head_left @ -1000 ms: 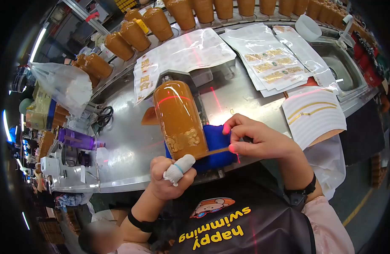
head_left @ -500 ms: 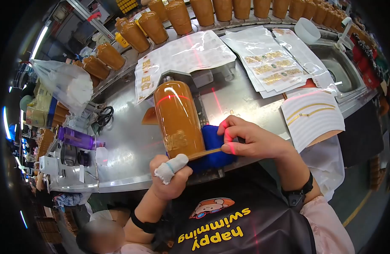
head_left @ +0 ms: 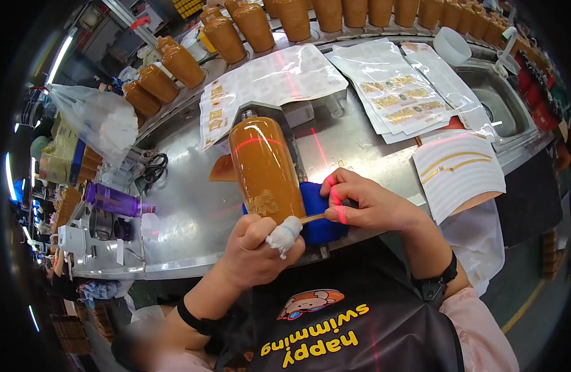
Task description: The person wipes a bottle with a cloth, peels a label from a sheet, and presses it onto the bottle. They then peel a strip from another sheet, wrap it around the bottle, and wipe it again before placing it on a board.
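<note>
A glossy amber-brown bottle (head_left: 265, 162) lies on its side in a metal holder, its neck pointing away and its base towards me. My left hand (head_left: 256, 248), fingers curled and one wrapped in white cloth, presses against the bottle's base. A thin gold strip (head_left: 313, 218) runs from beside the wrapped finger to my right hand (head_left: 366, 201), which pinches its end between thumb and fingertips. Under the strip, touching the bottle's right side, is a blue cloth (head_left: 319, 204). How my left fingers meet the bottle underneath is hidden.
Amber bottles (head_left: 292, 22) line the far ledge. Label sheets (head_left: 397, 93) lie at the back; a curved white sheet with gold strips (head_left: 459, 170) is at right, near a sink (head_left: 502, 108). At left are a purple bottle (head_left: 112, 199) and black cable (head_left: 154, 170). A person (head_left: 146, 341) is at lower left.
My left hand has moved right along the bottle's base, shortening the exposed strip, and its wrapped finger now points down. The bottle has shifted slightly right. Bottles on the ledge have moved along to the right.
</note>
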A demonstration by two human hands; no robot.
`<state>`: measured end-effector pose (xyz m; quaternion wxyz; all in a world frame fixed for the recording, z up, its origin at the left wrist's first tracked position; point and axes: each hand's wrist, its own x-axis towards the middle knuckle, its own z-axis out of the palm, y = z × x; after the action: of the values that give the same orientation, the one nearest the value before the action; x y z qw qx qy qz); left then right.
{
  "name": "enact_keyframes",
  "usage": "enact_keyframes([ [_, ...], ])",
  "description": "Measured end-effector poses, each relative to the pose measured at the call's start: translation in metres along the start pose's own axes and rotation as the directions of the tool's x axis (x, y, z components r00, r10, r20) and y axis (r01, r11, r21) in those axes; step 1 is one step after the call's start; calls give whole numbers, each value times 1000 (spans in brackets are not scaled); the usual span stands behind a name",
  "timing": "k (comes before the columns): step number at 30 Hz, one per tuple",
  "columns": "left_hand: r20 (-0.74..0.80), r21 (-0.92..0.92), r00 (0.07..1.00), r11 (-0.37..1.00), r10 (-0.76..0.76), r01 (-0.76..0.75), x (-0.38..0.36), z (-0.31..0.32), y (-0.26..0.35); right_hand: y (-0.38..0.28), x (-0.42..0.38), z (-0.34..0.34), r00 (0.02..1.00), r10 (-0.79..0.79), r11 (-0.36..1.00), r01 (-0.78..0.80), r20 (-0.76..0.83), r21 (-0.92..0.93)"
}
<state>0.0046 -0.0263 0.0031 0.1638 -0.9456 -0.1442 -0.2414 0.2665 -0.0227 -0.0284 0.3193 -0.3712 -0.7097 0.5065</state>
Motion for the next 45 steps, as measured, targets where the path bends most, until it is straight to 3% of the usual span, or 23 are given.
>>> enact_keyframes([
  [4, -30, -75, 999, 996, -45, 42, -1, 1, 0, -3, 2, 4, 996, -82, 996, 81, -32, -36],
  [8, -108, -91, 971, 974, -215, 206, -29, 6, 10, -7, 4, 6, 993, -107, 993, 105, -43, -48],
  [14, -116, -86, 981, 986, -153, 144, -23, 0, 6, -7, 5, 7, 999, -32, 999, 31, -31, -42],
  [17, -133, -157, 970, 971, -201, 180, -18, 7, 5, -2, 4, 9, 996, -79, 997, 78, -42, -25],
  [23, 71, -23, 997, 999, 44, -42, 12, -2, 2, -3, 5, 10, 994, -90, 995, 87, -57, -54],
  [26, 48, 9, 997, 999, 53, -54, 14, 3, 3, 0, 5, 15, 992, -81, 996, 77, -101, -43],
  [29, -130, -108, 986, 990, -101, 87, 0, 7, 5, -5, 7, 15, 990, -111, 988, 100, -84, -120],
  [30, -137, -131, 973, 977, -186, 169, -15, 10, 8, -4, 8, 17, 986, -135, 983, 120, -98, -142],
  [33, -88, -60, 968, 971, -237, 232, -29, 5, 14, -2, 10, 20, 976, -176, 972, 151, -127, -182],
  [37, -164, -57, 971, 984, -175, 168, -14, 7, 12, 0, 10, 21, 978, -146, 983, 127, -146, -133],
  [38, -172, -142, 935, 947, -311, 289, -21, 17, 17, 2, 9, 20, 979, -137, 986, 120, -151, -115],
  [41, -12, 70, 1000, 998, -1, 2, 0, 8, 11, 8, 6, 20, 976, -101, 992, 85, -191, -90],
  [42, 92, 82, 996, 997, -15, 8, -1, 11, 16, 9, 4, 20, 976, -95, 992, 77, -194, -100],
  [45, 45, 232, 986, 962, -161, 146, 4, 9, 23, 8, -1, 19, 972, -101, 987, 71, -212, -145],
])
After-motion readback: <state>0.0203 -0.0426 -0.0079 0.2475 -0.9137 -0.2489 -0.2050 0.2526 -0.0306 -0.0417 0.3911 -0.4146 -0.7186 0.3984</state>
